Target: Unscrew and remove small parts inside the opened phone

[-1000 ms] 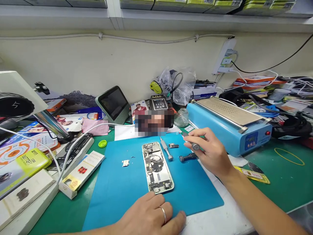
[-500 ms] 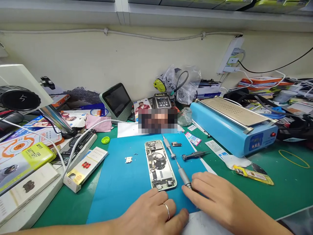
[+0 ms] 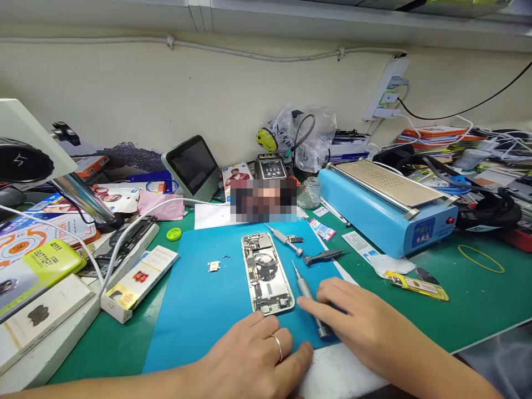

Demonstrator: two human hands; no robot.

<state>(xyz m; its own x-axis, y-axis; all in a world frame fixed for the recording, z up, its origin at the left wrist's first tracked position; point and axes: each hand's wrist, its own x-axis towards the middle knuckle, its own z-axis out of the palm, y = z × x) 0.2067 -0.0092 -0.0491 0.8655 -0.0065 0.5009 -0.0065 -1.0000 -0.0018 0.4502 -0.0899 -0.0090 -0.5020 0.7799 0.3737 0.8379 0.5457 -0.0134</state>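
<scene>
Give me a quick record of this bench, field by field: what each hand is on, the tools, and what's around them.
Left hand: palm down on the blue mat, fingertips at the near end of the opened phone
Right hand: fingers over a grey screwdriver lying on the mat; grip unclear
Phone: back off, insides showing, lengthwise on the mat
Other tools: silver screwdriver and dark screwdriver, right of the phone's far end
Loose part: small piece left of the phone
Far right: blue machine with a metal top plate
</scene>
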